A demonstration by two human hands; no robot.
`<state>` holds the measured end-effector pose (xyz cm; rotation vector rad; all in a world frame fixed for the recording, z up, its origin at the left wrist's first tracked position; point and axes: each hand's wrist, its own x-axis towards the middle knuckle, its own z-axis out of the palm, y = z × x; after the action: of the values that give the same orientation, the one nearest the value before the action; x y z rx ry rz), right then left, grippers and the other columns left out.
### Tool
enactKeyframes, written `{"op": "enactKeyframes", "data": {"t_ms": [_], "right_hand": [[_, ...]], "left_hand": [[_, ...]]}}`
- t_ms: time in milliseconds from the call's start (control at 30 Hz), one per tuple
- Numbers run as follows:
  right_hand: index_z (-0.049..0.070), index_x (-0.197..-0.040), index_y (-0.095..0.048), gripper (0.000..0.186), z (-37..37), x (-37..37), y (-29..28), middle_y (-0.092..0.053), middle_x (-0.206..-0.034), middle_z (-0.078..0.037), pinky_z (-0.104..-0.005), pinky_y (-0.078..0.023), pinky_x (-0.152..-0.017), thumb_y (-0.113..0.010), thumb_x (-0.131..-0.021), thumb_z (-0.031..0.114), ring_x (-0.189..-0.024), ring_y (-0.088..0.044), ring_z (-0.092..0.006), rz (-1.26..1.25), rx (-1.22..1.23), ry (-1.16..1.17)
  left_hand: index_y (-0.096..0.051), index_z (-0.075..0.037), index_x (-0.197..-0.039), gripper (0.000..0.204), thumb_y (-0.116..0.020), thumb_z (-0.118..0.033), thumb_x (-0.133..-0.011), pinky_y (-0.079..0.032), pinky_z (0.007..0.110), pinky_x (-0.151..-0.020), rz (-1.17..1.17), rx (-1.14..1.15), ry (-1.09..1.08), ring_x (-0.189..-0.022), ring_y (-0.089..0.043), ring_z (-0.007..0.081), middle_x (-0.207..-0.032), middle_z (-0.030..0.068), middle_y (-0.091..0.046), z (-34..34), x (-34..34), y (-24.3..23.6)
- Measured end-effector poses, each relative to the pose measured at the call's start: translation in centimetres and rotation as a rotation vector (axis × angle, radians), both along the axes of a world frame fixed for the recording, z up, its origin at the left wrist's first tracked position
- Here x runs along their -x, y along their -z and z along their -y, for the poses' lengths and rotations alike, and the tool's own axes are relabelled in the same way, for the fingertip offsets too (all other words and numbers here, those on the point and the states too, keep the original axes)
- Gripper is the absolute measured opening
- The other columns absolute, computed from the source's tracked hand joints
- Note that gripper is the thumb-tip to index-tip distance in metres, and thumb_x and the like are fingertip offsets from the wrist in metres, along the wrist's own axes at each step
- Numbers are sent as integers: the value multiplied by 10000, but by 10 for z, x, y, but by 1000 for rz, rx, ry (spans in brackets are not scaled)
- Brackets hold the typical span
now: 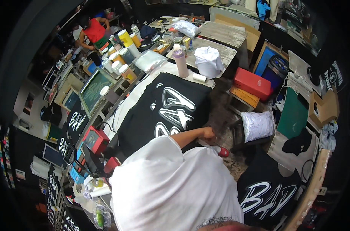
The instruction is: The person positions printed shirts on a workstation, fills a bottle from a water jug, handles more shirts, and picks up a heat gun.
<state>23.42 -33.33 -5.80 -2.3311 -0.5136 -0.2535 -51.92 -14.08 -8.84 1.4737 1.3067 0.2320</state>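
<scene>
My left hand (208, 133) reaches out from a white sleeve (159, 148), with its forearm crossing toward the right. Its fingers are curled closed, and whatever they may hold is hidden. Just beside it, a black T-shirt (140, 119) with large white lettering lies spread on the table, partly covered by my arm and sleeve. My right hand does not show. At the lower right is another black shirt (252, 167) with similar white lettering, apart from my left hand. A red-and-white shoe (223, 152) shows on the floor below the hand.
A pink bottle (180, 63) and white cloth (208, 61) stand past the shirt. Several ink tubs (126, 73) line the left, near a framed screen (96, 92). A red box (252, 83) and stuffed white bag (257, 126) sit right. Another person (93, 31) works far left.
</scene>
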Motion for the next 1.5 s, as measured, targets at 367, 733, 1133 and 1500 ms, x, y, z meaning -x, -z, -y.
{"op": "enactKeyframes", "data": {"t_ms": [367, 733, 1133, 1500], "right_hand": [[20, -1231, -661, 421, 11, -12, -8, -686, -1212, -192, -424, -530, -923, -514, -941, 287, -1121, -661, -314, -4, 48, 28], [26, -1212, -676, 442, 36, -35, -9, -685, -1207, -208, -435, -522, -934, -524, -935, 335, -1132, -658, -326, 32, 119, 76], [32, -1190, -693, 468, 79, -59, 12, -683, -1201, -226, -448, -513, -946, -534, -929, 387, -1144, -654, -338, 190, 485, 214], [-4, -1184, -655, 553, 238, 246, 77, -713, -832, -147, -376, -534, -623, -588, -947, 491, -711, -687, -205, -819, -123, 413]], "left_hand": [[-724, -59, -987, 281, -708, -320, -885, -536, 330, -639, -77, 273, -123, -824, -710, 171, -887, 58, -732, -23, -40, -41], [-703, -24, -1064, 381, -701, -366, -897, -551, 343, -728, -110, 299, -58, -870, -711, 195, -950, 94, -743, -35, -49, -36], [-706, -15, -995, 251, -683, -256, -928, -515, 300, -733, 148, 407, -8, -794, -650, 154, -889, 56, -705, -70, -46, -15], [-622, -76, -1161, 596, -541, -630, -957, -471, 378, -940, 297, 495, 261, -1039, -621, 212, -1121, 82, -675, -135, -216, -14]]}}
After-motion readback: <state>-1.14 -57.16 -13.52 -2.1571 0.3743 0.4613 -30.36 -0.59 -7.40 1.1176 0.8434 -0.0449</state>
